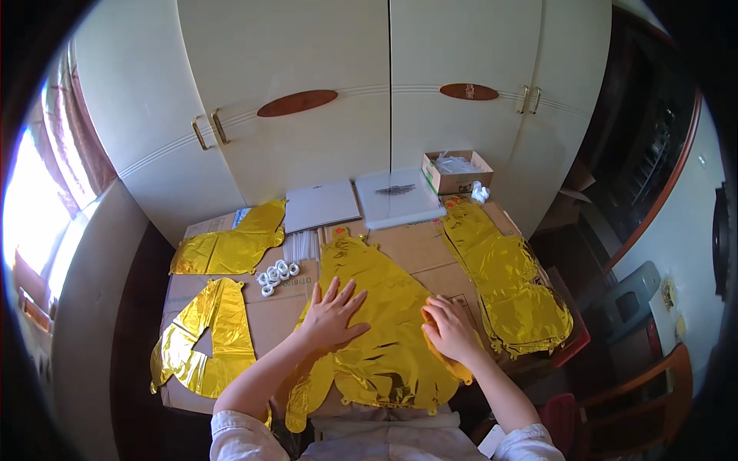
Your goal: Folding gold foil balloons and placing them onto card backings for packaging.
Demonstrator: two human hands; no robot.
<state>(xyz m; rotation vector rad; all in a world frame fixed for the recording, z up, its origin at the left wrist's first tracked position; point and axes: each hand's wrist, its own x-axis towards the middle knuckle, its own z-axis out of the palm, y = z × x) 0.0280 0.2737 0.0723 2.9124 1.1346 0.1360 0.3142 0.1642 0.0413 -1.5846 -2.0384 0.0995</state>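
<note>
A large flat gold foil balloon (392, 300) lies uninflated before me in the middle of the cardboard-covered table. My left hand (330, 316) rests palm down on its left part, fingers spread. At its right edge my right hand (452, 329) has its fingers curled on the foil, which is folded up there. More flat gold foil balloons lie around: one triangular with a hole (231, 330) at the left, one at the back left (223, 250), and a long one (507, 280) at the right. Small red marks show at the tops of the middle and right balloons.
Several white tape rolls (278, 275) lie left of centre. Behind are a white flat board (321, 207), a translucent plastic sheet or lid (396, 200), a small cardboard box (457, 175) of clear strips and crumpled white paper (480, 192). White cupboards (307, 46) back the table; a wooden chair (653, 399) stands right.
</note>
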